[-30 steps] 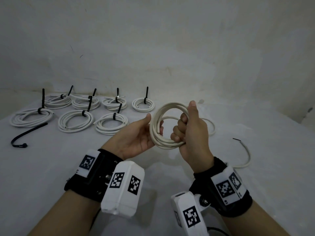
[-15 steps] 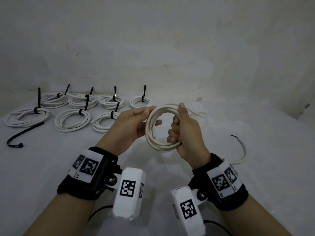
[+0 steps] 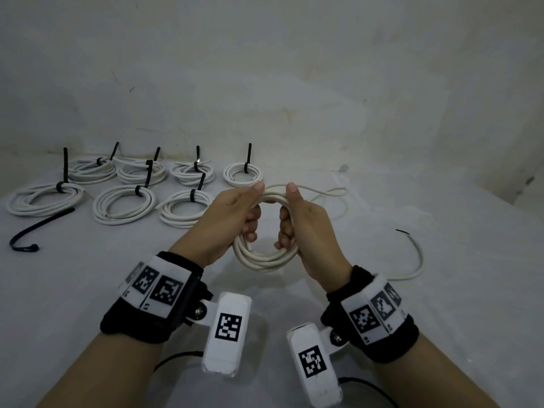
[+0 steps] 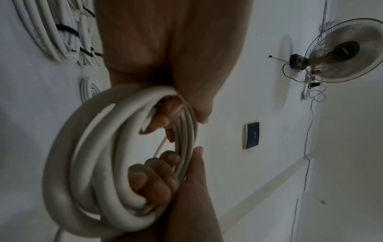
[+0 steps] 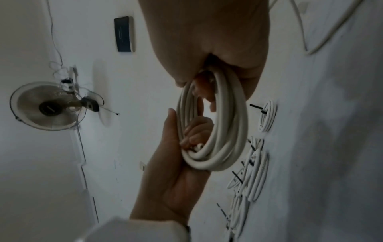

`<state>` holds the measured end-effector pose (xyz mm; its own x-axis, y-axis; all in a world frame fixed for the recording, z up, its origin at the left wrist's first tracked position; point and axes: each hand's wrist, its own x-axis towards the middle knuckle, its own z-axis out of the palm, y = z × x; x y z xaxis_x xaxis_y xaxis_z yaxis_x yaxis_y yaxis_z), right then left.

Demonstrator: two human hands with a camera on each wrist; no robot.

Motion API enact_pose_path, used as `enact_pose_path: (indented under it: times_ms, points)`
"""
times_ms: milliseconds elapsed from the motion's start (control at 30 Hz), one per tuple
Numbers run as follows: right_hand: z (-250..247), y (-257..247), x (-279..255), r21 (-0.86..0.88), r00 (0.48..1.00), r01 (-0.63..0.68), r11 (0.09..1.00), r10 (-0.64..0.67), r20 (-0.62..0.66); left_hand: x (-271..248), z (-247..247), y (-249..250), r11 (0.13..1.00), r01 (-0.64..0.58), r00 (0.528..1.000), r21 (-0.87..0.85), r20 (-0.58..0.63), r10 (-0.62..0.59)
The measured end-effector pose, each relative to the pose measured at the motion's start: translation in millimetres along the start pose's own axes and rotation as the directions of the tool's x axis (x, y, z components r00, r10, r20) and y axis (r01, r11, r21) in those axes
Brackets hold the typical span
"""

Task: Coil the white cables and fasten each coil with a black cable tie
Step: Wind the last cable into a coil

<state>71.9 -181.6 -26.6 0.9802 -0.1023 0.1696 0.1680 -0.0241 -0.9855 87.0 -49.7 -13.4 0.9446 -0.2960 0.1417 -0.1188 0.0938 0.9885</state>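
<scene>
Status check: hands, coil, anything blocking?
Left hand and right hand both grip the coil, held above the table. Cable tail not wound in yet. Spare tie lies far left. Nothing blocking.

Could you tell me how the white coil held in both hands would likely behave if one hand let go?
The coil would probably spring open, since no tie binds it. Its loose tail still trails on the table, so it may drag. It looks fairly stiff, keeping round loops.
</scene>
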Motion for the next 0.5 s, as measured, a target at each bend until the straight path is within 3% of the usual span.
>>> enact_pose_path:
  times_ms: [100,167,267,400,500]
  points:
    - [-5,5,4,-0.262,0.959,0.227,0.938,-0.262,-0.107,-1,-1,0,1.0,-0.007,1.0,-0.004,-0.015,0.007]
    - [-13,2,7,-0.41,0.924,0.318,0.855,-0.377,-0.07,-2,-1,1,1.0,-0.011,1.0,0.003,-0.009,0.011]
    - [-25,-2,14,-0.57,0.933,0.34,0.748,-0.347,0.102,-3,2,3,1.0,-0.01,1.0,0.023,0.004,0.01]
    - [-35,1,19,-0.541,0.945,0.322,0.777,-0.236,0.225,-2,3,1,0.995,-0.013,1.0,0.103,0.003,0.012]
    - [-35,-1,19,-0.53,0.913,0.408,0.744,-0.347,0.216,-1,3,-1,0.993,-0.014,1.0,0.116,-0.01,0.015]
